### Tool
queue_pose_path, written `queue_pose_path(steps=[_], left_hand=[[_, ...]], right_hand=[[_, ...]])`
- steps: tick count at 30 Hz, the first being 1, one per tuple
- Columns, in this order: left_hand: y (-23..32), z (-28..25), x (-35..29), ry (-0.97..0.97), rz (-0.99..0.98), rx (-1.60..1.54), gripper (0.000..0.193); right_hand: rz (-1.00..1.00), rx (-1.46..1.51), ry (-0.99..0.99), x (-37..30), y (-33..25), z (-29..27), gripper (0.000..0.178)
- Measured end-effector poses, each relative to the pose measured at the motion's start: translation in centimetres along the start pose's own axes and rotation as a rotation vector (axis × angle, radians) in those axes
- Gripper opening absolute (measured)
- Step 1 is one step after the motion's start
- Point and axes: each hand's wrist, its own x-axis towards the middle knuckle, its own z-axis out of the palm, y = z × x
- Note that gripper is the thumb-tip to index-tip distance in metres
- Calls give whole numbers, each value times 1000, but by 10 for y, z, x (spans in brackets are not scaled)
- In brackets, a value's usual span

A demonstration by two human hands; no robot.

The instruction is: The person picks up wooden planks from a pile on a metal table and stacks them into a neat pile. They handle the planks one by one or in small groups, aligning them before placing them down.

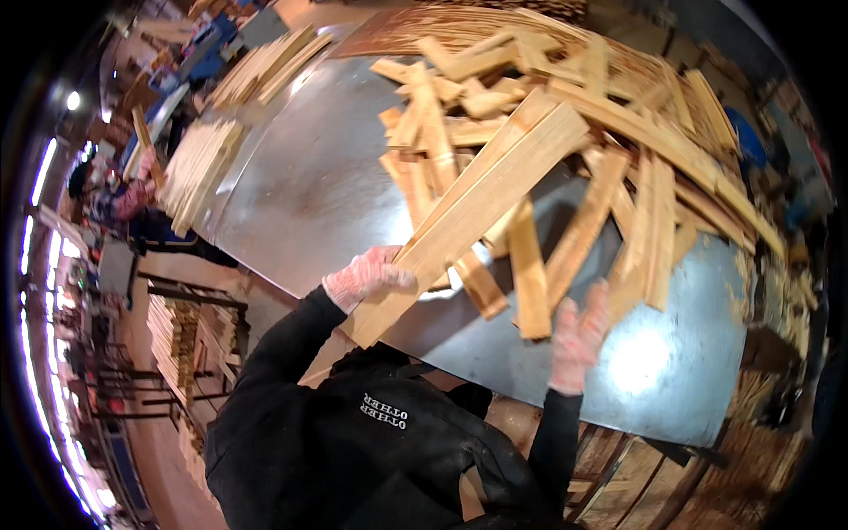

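Observation:
My left hand (pixel 371 274), in a pale pinkish work glove, is closed round the near end of two long wooden boards (pixel 499 190). They lie one against the other and slant up and away to the right over the pile. My right hand (pixel 580 343), gloved alike, is raised at the front right with its fingers apart and nothing in it. Closest to it are the near ends of loose boards (pixel 579 234) on the metal table (pixel 300 168). A heap of short wooden pieces (pixel 433 119) lies crisscrossed beyond the held boards.
Boards are stacked in rows (pixel 201 168) at the table's left side, where a person (pixel 132 190) handles wood. Another longer row (pixel 265 66) lies farther back. A rack with stacked wood (pixel 172 340) stands on the floor at the left. Wooden slats (pixel 707 481) show below the table's right corner.

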Motion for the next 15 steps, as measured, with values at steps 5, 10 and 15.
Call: queue_pose_path(steps=[5, 10, 15], left_hand=[[-36, -119, -17, 171, 226, -369, 72], [-139, -181, 86, 408, 2, -701, 68], [-176, -219, 89, 240, -176, -1500, 65]], right_hand=[[-22, 104, -347, 33, -126, 195, 83], [368, -5, -867, 2, -286, 332, 105], [854, 623, -1128, 22, -237, 377, 88]])
